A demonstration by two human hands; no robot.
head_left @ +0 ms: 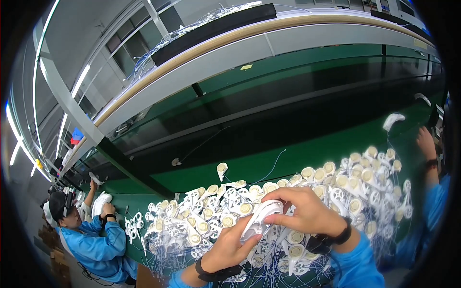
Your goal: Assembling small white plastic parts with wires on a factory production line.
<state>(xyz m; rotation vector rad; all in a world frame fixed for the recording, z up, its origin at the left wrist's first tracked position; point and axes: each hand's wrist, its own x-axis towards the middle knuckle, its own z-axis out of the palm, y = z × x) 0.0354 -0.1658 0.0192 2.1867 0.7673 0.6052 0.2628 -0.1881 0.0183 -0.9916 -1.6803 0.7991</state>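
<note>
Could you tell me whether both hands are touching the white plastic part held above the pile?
Touching: the head view shows the left hand and right hand both gripping the white plastic part.

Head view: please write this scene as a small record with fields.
Left hand: holds the white plastic part from below
Right hand: its fingers grip the same part from above
Pile of white parts: under both hands, with thin blue wires
Green belt: bears the pile
Co-worker's hand: far right, near a loose white piece
</note>
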